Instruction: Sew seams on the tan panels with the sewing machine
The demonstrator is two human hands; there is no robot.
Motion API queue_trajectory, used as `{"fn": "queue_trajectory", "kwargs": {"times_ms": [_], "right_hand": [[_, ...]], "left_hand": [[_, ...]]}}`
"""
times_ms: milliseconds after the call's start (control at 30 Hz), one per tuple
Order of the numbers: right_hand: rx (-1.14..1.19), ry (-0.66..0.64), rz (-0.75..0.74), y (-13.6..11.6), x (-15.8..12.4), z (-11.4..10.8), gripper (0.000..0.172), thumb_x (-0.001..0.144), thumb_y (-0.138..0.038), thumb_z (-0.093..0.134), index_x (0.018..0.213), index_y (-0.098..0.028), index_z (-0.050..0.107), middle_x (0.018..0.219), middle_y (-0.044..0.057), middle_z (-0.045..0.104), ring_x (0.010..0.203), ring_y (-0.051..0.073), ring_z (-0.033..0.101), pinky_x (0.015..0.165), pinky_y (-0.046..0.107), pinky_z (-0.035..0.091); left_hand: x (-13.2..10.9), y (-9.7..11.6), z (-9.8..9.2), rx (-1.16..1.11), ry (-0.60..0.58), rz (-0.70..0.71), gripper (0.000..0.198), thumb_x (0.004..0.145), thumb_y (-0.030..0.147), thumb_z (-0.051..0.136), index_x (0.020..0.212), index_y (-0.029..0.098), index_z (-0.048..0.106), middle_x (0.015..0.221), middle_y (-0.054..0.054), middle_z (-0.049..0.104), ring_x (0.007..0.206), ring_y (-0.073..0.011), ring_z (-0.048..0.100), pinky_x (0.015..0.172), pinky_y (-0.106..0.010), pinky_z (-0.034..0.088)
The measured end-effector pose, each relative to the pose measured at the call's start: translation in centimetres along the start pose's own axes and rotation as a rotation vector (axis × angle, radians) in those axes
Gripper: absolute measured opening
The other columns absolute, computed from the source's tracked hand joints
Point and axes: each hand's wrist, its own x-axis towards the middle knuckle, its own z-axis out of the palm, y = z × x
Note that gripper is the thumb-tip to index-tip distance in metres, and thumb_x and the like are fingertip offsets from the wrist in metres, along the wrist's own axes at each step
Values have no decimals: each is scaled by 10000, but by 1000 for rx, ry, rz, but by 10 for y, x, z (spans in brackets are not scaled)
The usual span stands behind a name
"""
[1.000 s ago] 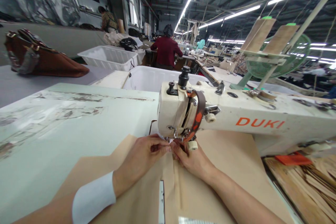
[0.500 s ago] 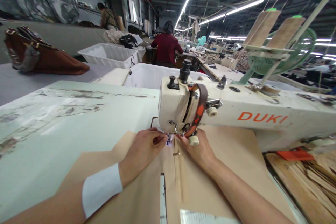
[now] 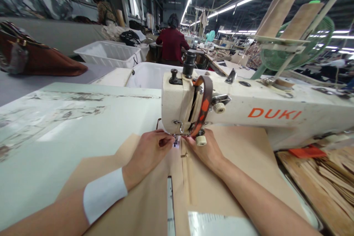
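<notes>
A white sewing machine [image 3: 177, 103] stands before me, its lit presser foot [image 3: 176, 142] resting over tan sheet material [image 3: 235, 155]. My left hand [image 3: 148, 155] is closed in a pinch just left of the foot; what lies between its fingertips is too small to make out. On the other side, my right hand [image 3: 207, 151] lies on the material with fingers stretched toward the foot. The machine head and its white knob [image 3: 201, 140] partly hide those fingers. A narrow strip [image 3: 189, 184] runs along the material toward me, below a small metal guide [image 3: 184, 155].
Two thread cones [image 3: 276, 14] stand above the machine at right. A wooden board [image 3: 312, 180] with loose strips lies at lower right. Behind the pale table [image 3: 124, 114] are white bins [image 3: 107, 53], a brown bag [image 3: 49, 59] and a person in dark red [image 3: 172, 44].
The whole view has shifted, so everything appears slightly higher and further left. Both hands keep nearly the same place beside the presser foot.
</notes>
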Motion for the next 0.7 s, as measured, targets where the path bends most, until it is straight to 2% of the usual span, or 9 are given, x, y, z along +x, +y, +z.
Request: {"fn": "queue_trajectory", "kwargs": {"times_ms": [367, 500, 700], "right_hand": [[7, 3, 5, -1, 1, 0, 118, 814, -199, 664, 708, -147, 653, 765, 81, 689, 705, 178, 611, 660, 255, 412], [76, -34, 1, -3, 1, 2, 36, 791, -174, 671, 774, -146, 685, 735, 36, 682, 661, 144, 602, 613, 218, 408], [101, -55, 3, -7, -3, 8, 70, 797, -178, 660, 840, -169, 714, 799, 44, 702, 715, 163, 624, 639, 231, 440]], "left_hand": [[0, -3, 3, 30, 11, 7, 228, 838, 272, 568, 806, 207, 785, 795, -22, 746, 674, -188, 675, 636, -265, 496], [0, -3, 3, 37, 1, -6, 250, 843, 315, 560, 857, 211, 786, 870, -24, 761, 749, -208, 696, 695, -286, 525], [0, -2, 2, 76, -3, -32, 283, 841, 361, 546, 862, 212, 787, 881, -33, 764, 780, -227, 698, 722, -304, 519]]}}
